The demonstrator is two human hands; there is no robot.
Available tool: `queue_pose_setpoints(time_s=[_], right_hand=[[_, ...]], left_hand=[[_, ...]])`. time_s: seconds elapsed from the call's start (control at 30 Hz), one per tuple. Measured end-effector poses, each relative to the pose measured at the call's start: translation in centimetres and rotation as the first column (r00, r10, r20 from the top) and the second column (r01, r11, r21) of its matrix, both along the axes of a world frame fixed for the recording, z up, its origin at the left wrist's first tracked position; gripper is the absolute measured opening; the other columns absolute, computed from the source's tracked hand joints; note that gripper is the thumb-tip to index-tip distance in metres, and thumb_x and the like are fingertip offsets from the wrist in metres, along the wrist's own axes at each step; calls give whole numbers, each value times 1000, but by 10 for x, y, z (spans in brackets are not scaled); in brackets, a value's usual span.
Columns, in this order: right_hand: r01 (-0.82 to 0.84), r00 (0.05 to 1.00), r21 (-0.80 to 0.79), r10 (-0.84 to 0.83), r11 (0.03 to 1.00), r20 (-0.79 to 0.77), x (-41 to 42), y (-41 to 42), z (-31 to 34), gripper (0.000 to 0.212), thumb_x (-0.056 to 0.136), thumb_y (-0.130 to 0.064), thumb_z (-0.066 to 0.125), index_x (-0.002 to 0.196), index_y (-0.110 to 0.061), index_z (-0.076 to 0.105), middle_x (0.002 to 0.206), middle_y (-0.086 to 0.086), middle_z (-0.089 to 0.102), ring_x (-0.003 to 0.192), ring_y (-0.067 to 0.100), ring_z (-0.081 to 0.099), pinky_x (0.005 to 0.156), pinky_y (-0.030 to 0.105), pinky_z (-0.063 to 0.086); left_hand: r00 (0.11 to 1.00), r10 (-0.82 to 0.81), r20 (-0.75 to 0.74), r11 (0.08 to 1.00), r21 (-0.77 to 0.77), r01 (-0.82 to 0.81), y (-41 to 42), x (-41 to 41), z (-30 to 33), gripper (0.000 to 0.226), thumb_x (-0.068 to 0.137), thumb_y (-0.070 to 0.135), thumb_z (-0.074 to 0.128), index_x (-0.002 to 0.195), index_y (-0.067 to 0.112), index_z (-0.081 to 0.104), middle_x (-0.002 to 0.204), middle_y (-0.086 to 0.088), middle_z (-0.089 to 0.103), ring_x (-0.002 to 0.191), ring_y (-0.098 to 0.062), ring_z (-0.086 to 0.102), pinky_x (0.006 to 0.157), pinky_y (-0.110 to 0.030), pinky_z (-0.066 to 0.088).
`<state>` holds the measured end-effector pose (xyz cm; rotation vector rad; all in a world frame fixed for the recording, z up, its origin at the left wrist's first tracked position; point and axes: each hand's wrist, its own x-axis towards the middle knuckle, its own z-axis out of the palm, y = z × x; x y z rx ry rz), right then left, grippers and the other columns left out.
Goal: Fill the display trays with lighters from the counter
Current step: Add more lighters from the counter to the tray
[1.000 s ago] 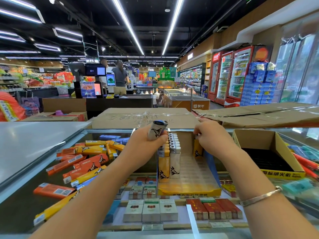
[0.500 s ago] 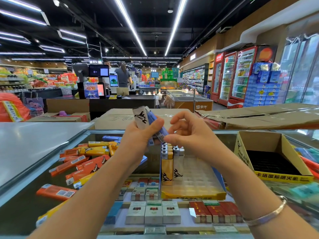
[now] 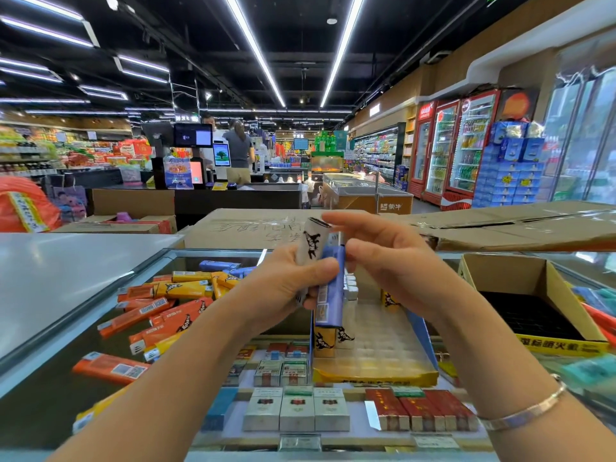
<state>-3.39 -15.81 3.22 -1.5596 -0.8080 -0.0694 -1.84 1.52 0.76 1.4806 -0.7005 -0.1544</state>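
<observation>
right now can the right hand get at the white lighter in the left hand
Probably yes: the right hand is open with fingertips right at the top of the white lighter, which sticks up clear of the left hand; nothing sits between them.

Single head-worn wide-angle view, looking forward and down from near edge of glass worktop [image 3: 110, 331]. Both forearms close in frame; shop aisle and ceiling lights far beyond. Edges bowed by lens.

Left hand [image 3: 283, 288] grips white lighter [image 3: 311, 243] and blue lighter [image 3: 331, 288]; right hand [image 3: 396, 261] fingers touch them above display tray [image 3: 373, 371]; loose lighters [image 3: 166, 311] on glass table [image 3: 50, 388].
</observation>
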Motion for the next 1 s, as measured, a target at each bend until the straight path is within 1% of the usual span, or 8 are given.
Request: queue_pose_setpoints(time_s=[0.07,0.23,0.43,0.53,0.67,0.77,0.9,1.0], right_hand=[[-53,998,16,53,998,-27,1,2,-2,30,76,-12,58,102,-23,70,106,28,62,97,35,57,99,54,39],[-40,998,109,45,993,-42,4,-1,-1,13,70,-17,68,79,-24,74,74,-2,68,66,11,60,66,23,49],[351,930,361,-366,864,-28,18,-34,9,8,74,-13,68,70,-20,71,58,-4,62,41,12,43,38,18,36],[564,808,218,-586,797,53,27,-48,7,13,83,-5,65,84,-18,69,56,-6,64,43,10,48,41,20,42],[644,760,-102,-618,758,203,37,-48,-1,25,89,-2,59,109,-14,65,72,-2,65,49,2,54,47,13,46],[700,711,-317,-591,640,381,43,-42,-9,30,88,-5,59,115,-18,64,96,-4,62,80,4,58,66,9,43],[720,693,-399,-550,568,467,47,-40,-17,27,85,-3,62,110,-12,66,94,-6,58,87,6,51,69,7,34],[731,681,-429,-527,530,509,50,-41,-20,23,84,-5,64,105,-12,68,92,-5,60,85,8,51,66,11,34]], left_hand=[[996,-92,-6,996,-12,92,1,0,-1,47,50,45,86,78,17,61,58,6,55,53,-6,48,51,-20,37],[991,-135,-20,991,6,135,-1,-1,1,52,64,60,71,84,13,59,64,2,63,49,-6,48,47,-16,39],[936,327,133,944,-7,-329,-1,5,5,39,78,51,47,84,17,63,65,7,65,49,-5,44,44,-16,39],[889,414,194,907,-3,-422,0,6,2,39,82,51,41,86,18,62,76,8,68,59,-9,51,52,-18,43],[918,355,178,930,30,-365,-3,5,-2,39,87,45,39,91,14,64,79,17,70,65,4,64,51,-8,46],[917,353,185,925,82,-372,-3,8,-6,37,85,50,39,87,26,67,92,15,71,74,5,63,59,-13,46],[925,301,233,920,183,-346,-4,12,-9,43,84,51,35,89,20,64,85,17,71,80,11,61,82,-19,38],[923,297,243,914,206,-349,-5,14,-11,47,83,52,33,91,16,63,93,13,72,93,4,61,80,-16,36]])
